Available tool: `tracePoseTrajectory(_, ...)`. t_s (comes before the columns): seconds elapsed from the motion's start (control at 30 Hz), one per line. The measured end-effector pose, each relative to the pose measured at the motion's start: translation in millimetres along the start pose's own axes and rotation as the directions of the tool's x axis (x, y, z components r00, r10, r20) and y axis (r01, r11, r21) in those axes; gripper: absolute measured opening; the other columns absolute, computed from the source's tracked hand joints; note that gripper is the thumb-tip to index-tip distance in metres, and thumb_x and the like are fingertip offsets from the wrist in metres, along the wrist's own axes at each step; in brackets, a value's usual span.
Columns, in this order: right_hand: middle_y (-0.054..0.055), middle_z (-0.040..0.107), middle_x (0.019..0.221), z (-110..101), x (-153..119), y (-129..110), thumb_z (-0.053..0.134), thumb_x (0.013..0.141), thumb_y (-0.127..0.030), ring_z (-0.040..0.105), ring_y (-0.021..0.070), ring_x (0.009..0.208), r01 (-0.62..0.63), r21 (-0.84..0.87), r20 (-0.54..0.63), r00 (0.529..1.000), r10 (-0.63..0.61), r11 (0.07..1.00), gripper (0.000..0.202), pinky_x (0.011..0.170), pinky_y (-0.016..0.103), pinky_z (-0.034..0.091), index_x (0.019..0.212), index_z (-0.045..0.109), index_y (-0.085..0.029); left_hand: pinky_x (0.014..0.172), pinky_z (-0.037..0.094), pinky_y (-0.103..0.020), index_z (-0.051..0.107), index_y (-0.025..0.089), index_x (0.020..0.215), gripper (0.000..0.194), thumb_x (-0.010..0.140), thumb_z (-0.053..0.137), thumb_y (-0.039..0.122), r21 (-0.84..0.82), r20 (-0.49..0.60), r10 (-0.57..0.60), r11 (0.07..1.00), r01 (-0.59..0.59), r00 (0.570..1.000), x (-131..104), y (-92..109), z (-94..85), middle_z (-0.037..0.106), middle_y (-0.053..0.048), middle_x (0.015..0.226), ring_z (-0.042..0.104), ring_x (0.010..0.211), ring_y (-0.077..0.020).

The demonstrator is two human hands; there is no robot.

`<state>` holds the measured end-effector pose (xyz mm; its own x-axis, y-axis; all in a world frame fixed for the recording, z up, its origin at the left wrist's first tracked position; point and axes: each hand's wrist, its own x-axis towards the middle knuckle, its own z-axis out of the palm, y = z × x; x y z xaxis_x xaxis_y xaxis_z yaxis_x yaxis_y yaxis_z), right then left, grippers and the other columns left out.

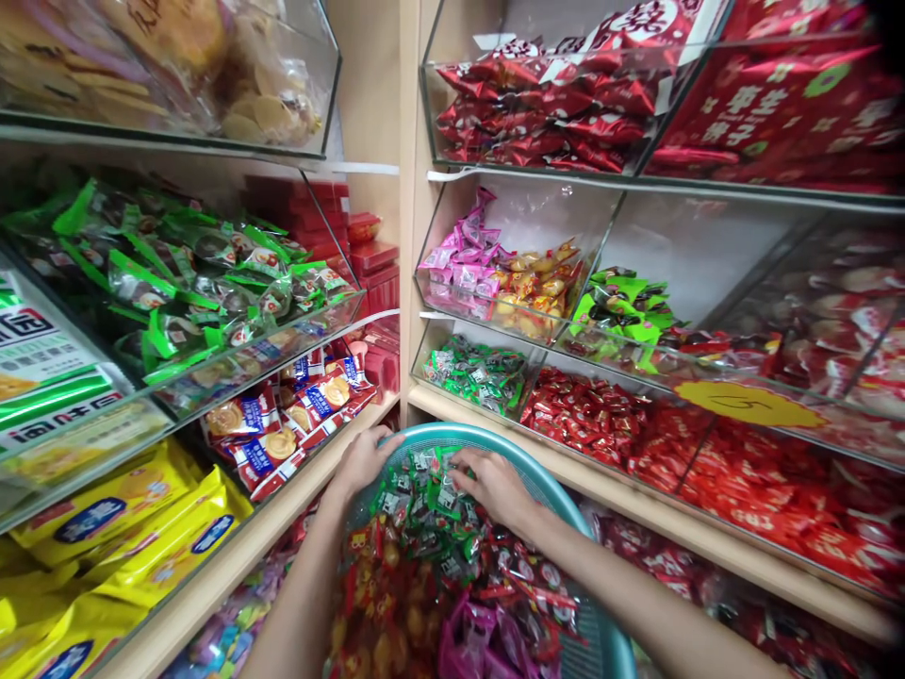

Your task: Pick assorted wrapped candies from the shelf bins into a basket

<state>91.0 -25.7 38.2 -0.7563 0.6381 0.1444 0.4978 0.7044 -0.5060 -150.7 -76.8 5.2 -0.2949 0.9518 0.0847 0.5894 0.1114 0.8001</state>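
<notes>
My left hand [366, 460] is closed on the far left rim of a teal plastic basket [604, 528]. Over the far part of the basket, my right hand [493, 483] curls its fingers down onto small green-wrapped candies [410, 486], seemingly pinching some. Its fingertips are partly hidden. Nearer to me in the same basket are orange-brown packets with clear wrapping [388, 604], red-wrapped candies [530, 575] and a purple packet [487, 637]. The basket's far rim lies against the wooden shelf edge. Beyond it, a clear bin [481, 405] holds more of the green-wrapped candies.
Red-wrapped candies [586, 410] fill bins to the right, under a yellow price tag [753, 404]. On the left shelf lie biscuit packs [283, 424], yellow packages [113, 528] and green-edged packets [205, 255]. A wooden shelf edge [261, 523] runs along my left arm.
</notes>
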Motion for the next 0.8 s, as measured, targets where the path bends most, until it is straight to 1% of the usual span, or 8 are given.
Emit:
tracePoseTrajectory(0.13,0.002,0.067,0.085,-11.4,3.7,-2.0,0.048,0.088,-0.035,0.061,0.0164,0.077,0.038,-0.015,-0.063,0.997,-0.039,0.999,0.020,0.069,0.024,0.042,0.092,0.061,-0.022,0.059,0.037,-0.022,0.061,0.017,0.064,0.040,0.071,0.049,0.055,-0.008,-0.005,0.004,1.000,-0.004,1.000,-0.4,-1.2,0.3,0.057,0.003,0.060,0.048,0.061,-0.0115)
tracePoseTrajectory(0.3,0.003,0.065,0.083,-38.8,31.8,0.6,0.041,0.091,-0.035,0.060,0.0147,0.075,0.087,-0.033,-0.261,0.961,-0.093,0.996,0.024,0.070,0.024,0.042,0.090,0.061,-0.021,0.057,0.036,-0.021,0.057,0.017,0.060,0.042,0.070,0.050,0.057,0.000,-0.026,-0.009,1.000,0.009,1.000,-1.6,-0.1,-0.2,0.053,0.004,0.058,0.046,0.060,-0.0110)
tracePoseTrajectory(0.37,0.003,0.064,0.088,-49.0,51.7,4.8,0.042,0.090,-0.032,0.060,0.0149,0.076,0.027,-0.063,-0.322,0.946,-0.046,0.998,0.022,0.070,0.024,0.043,0.094,0.060,-0.021,0.057,0.035,-0.020,0.056,0.018,0.059,0.042,0.070,0.050,0.057,0.011,-0.032,-0.008,1.000,0.009,0.999,-1.6,0.7,-0.3,0.052,0.004,0.057,0.045,0.060,-0.0107)
tracePoseTrajectory(0.43,0.006,0.062,0.101,-54.9,73.4,11.0,0.047,0.087,-0.031,0.060,0.0170,0.083,-0.106,-0.099,-0.372,0.926,0.062,0.989,0.022,0.072,0.026,0.043,0.103,0.058,-0.020,0.056,0.035,-0.020,0.055,0.018,0.059,0.041,0.069,0.050,0.057,0.016,-0.032,-0.009,1.000,0.010,0.999,-1.3,1.1,-0.4,0.050,0.004,0.057,0.044,0.060,-0.0106)
tracePoseTrajectory(0.53,0.012,0.053,0.120,-53.9,100.8,23.2,0.055,0.081,-0.034,0.059,0.0232,0.096,-0.357,-0.106,-0.413,0.865,0.285,0.928,0.039,0.076,0.031,0.044,0.117,0.050,-0.019,0.056,0.034,-0.020,0.054,0.018,0.059,0.041,0.070,0.050,0.057,0.022,-0.025,-0.010,1.000,0.010,1.000,-0.5,0.4,-0.5,0.049,0.005,0.056,0.043,0.059,-0.0102)
tracePoseTrajectory(0.6,0.014,0.050,0.124,-48.2,111.2,32.2,0.058,0.079,-0.036,0.058,0.0259,0.099,-0.465,-0.087,-0.402,0.825,0.396,0.881,0.050,0.077,0.033,0.044,0.123,0.044,-0.018,0.057,0.035,-0.020,0.054,0.017,0.059,0.041,0.070,0.049,0.057,0.028,-0.020,-0.009,1.000,0.009,1.000,0.1,-1.1,-0.4,0.048,0.005,0.055,0.042,0.058,-0.0099)
tracePoseTrajectory(0.67,0.013,0.051,0.123,-41.5,115.1,40.1,0.058,0.079,-0.034,0.058,0.0259,0.099,-0.500,-0.069,-0.388,0.811,0.439,0.863,0.052,0.077,0.033,0.044,0.126,0.041,-0.020,0.058,0.035,-0.020,0.055,0.017,0.059,0.041,0.070,0.050,0.057,0.018,-0.025,-0.012,1.000,0.012,1.000,0.7,-3.0,0.0,0.049,0.005,0.055,0.043,0.058,-0.0098)
tracePoseTrajectory(0.8,0.011,0.052,0.122,-33.9,113.2,48.8,0.054,0.081,-0.030,0.057,0.0241,0.101,-0.478,-0.053,-0.415,0.809,0.416,0.877,0.050,0.078,0.031,0.043,0.127,0.039,-0.021,0.058,0.037,-0.021,0.059,0.017,0.063,0.042,0.068,0.051,0.057,-0.035,-0.033,-0.029,0.999,0.028,0.999,1.3,-5.8,1.8,0.054,0.004,0.057,0.046,0.060,-0.0112)
